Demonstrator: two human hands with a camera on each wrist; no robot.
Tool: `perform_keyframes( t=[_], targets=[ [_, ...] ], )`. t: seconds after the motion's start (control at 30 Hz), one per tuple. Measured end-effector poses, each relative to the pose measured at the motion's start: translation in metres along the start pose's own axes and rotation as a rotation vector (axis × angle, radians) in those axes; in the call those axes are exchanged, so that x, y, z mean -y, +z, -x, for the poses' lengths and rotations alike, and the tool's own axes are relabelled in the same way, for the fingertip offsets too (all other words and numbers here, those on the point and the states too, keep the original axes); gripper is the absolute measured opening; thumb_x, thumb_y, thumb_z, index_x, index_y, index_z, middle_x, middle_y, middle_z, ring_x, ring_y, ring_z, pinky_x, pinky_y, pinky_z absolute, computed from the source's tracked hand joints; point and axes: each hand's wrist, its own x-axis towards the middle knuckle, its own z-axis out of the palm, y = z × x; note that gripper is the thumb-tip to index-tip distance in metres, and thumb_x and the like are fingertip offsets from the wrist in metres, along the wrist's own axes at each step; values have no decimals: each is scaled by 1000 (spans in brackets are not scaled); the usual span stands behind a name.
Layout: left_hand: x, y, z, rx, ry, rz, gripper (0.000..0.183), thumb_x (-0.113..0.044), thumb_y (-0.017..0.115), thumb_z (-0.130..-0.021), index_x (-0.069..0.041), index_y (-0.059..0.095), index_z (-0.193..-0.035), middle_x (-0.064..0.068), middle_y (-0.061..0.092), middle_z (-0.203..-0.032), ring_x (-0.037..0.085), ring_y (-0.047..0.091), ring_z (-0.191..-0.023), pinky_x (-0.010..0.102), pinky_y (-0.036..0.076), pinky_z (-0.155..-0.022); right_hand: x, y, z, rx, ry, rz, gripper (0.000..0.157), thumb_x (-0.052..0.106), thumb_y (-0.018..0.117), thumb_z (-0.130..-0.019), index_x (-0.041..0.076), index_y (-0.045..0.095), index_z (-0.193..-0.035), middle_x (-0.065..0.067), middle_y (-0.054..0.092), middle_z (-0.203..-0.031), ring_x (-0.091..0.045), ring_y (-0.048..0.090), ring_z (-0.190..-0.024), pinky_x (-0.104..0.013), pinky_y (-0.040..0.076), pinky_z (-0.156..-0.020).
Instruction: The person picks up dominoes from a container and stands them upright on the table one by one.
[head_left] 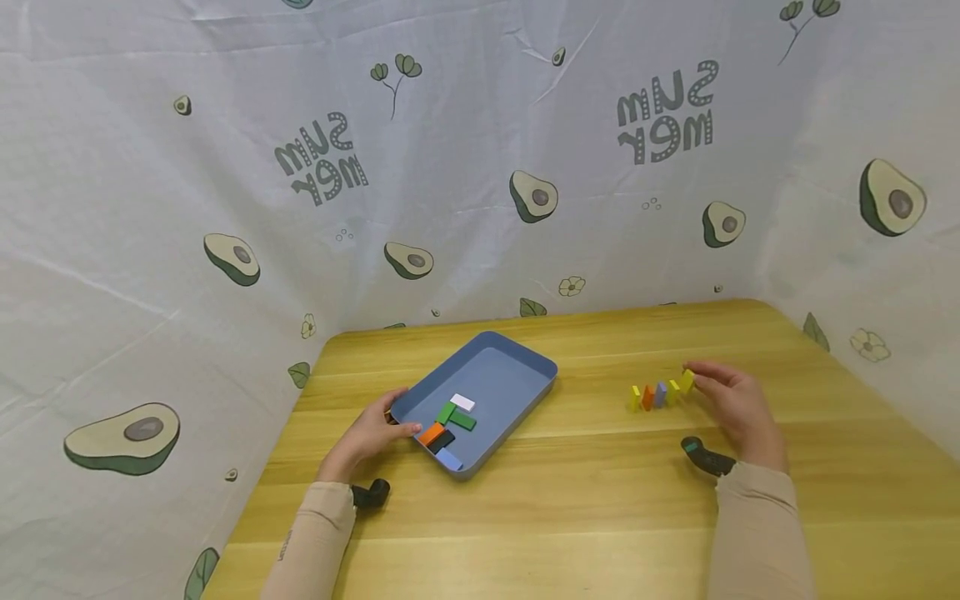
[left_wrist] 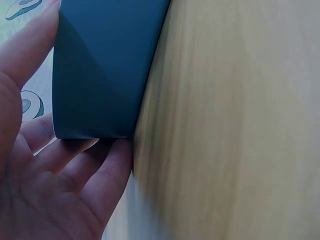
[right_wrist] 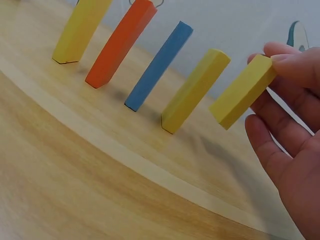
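Our left hand (head_left: 369, 433) sits at the tray's (head_left: 525, 358) 8 o'clock corner, fingers (left_wrist: 107, 185) relaxed and straight under and against the blue wall, thumb along its side; it steadies rather than clamps. If we lean on that corner, we judge the tray could tip or skid on the worktop (head_left: 570, 517) and shuffle what is inside.

Inside the tray lie loose blocks, all flat and bunched toward its 7 o'clock end: a white block (head_left: 462, 402) furthest in, two green blocks (head_left: 454, 416) touching below it, then an orange block (head_left: 431, 432), a black block (head_left: 442, 441) and a pale blue block (head_left: 449, 458) nearest the front rim. The far half of the tray shows bare floor.

At 3 o'clock from the tray stands a row (head_left: 658, 393) on the worktop: yellow, orange, blue, yellow, each upright and apart. Our right hand (head_left: 738, 408) pinches a fifth, the yellow block (right_wrist: 242, 91), by its top at the row's right end, just beside the last standing one; in the wrist view its foot looks a shade off the wood. A nudge leftward, or a crooked release, would in our judgement topple the neighbour and run the whole row down.
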Motion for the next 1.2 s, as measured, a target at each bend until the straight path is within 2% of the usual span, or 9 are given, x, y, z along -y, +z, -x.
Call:
perform_keyframes(
  t=[0.1, 0.2, 0.3, 0.4, 0.53, 0.7, 0.9, 1.0, 1.2],
  targets=[
    [-1, -1, 1, 7, 4, -5, 87, -29, 80, -86, -9, 33, -156, 26, 40, -154, 42, 50, -133, 51, 47, -106, -4, -1, 0, 16, -22, -93, 40, 27, 55, -104, 6, 58, -139, 32, 55, -113, 16, 49, -104, -5, 46, -84],
    [-1, -1, 1, 12, 15, -9, 86, -28, 79, -87, -7, 32, -156, 27, 39, -154, 43, 50, -134, 52, 47, -106, -7, -1, -1, 42, -28, -200, 32, 19, 57, -103, 8, 63, -133, 30, 60, -111, 14, 56, -100, -8, 50, -83],
    [-2, -2, 0, 13, 14, -3, 85, -26, 79, -88, -7, 32, -157, 26, 40, -154, 43, 49, -134, 52, 46, -107, -9, 0, -1, 42, -34, -154, 35, 19, 56, -104, 4, 61, -135, 33, 59, -109, 15, 57, -98, -7, 50, -82],
    [-2, -2, 0, 11, 17, -7, 85, -25, 79, -88, -6, 32, -156, 26, 40, -154, 43, 49, -134, 52, 46, -107, -9, 1, -1, 22, -31, 25, 47, 27, 54, -105, -2, 53, -142, 38, 55, -109, 21, 47, -101, -3, 45, -82],
    [0, -2, -1, 15, 26, -7, 86, -26, 79, -87, -6, 32, -156, 26, 40, -154, 44, 49, -135, 52, 46, -108, -8, 2, -2, 24, -10, 138, 57, 36, 53, -105, -4, 48, -145, 38, 53, -110, 19, 38, -105, -2, 38, -81],
    [1, -2, -1, 18, 33, -11, 85, -26, 79, -88, -6, 32, -156, 26, 41, -154, 45, 49, -135, 53, 46, -107, -8, 3, -1, 33, -31, 118, 56, 33, 54, -104, -7, 48, -143, 41, 53, -106, 22, 39, -102, -2, 37, -81],
    [1, -2, 0, 20, 31, -19, 86, -27, 79, -88, -6, 32, -156, 25, 40, -155, 45, 47, -136, 54, 44, -108, -9, 3, -2, 60, -44, 57, 51, 23, 53, -105, -8, 46, -144, 41, 55, -103, 23, 47, -98, -3, 41, -81],
    [1, -2, 1, 17, 32, -23, 86, -29, 79, -87, -6, 32, -156, 25, 40, -154, 44, 48, -136, 54, 45, -108, -11, 3, -3, 61, -59, 34, 45, 21, 54, -104, -4, 50, -142, 41, 55, -103, 22, 50, -98, -3, 42, -81],
    [1, -2, 0, 5, 19, -7, 87, -31, 81, -86, -9, 34, -156, 23, 41, -155, 41, 49, -135, 53, 45, -109, -14, 2, -3, 67, -73, -47, 30, 15, 54, -104, 14, 62, -132, 38, 58, -105, 20, 54, -98, -4, 47, -82]
  ],
)
